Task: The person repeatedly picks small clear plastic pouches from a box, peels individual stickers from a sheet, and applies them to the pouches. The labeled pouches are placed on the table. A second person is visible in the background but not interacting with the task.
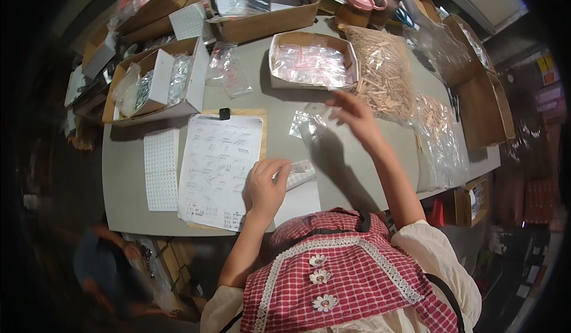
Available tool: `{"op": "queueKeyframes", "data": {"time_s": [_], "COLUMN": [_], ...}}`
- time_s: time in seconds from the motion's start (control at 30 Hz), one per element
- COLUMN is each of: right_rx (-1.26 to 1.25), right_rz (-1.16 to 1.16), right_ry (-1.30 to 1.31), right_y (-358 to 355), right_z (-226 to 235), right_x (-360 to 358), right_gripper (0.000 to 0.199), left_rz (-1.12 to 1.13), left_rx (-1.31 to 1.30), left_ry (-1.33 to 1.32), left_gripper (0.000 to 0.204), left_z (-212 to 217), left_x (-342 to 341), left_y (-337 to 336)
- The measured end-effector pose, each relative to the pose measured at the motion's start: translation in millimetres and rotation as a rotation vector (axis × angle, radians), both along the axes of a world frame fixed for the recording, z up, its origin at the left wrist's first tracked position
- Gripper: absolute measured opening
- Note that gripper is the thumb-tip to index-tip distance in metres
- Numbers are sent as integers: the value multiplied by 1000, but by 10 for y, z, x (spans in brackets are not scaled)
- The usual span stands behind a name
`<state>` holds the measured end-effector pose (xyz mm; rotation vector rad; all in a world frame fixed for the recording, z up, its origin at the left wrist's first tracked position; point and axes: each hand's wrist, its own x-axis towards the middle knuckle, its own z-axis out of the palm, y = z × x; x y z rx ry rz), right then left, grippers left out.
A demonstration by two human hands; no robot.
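Hands work over a grey table [128,172] crowded with packing goods; the left hand [266,185] rests near the table's front edge, its fingers curled around a small clear packet [300,174] that lies on a white sheet [298,203], just beside a clipboard [253,117] bearing a printed form [219,163]; the right hand [355,114] is raised above the table farther back, fingers loosely spread and slightly bent, blurred, and whether it pinches anything cannot be told; a thin clear plastic bag [307,123] lies just left of it, close to the fingertips; behind that hand stands a shallow cardboard box [279,40] of pink-tinted packets, touching a large clear sack of wooden pegs [380,74] on its right; a white grid sheet [161,169] lies left of the clipboard; an open carton [193,98] of bagged small parts stands at the far left.
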<state>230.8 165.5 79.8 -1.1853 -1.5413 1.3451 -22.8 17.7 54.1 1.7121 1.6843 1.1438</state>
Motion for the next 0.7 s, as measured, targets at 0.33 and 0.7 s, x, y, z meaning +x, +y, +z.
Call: {"op": "queueKeyframes", "data": {"time_s": [0.33,0.7], "right_rx": [181,514], "right_rz": [317,69], "right_ry": [-255,-438], "right_y": [-521,538], "right_z": [-108,-580], "right_x": [-148,-29], "right_gripper": [44,16], "left_rz": [185,493], "left_rx": [-197,-49], "left_ry": [-109,-185], "left_gripper": [19,32], "left_z": [167,114], "left_x": [210,597], "left_y": [-311,-973]}}
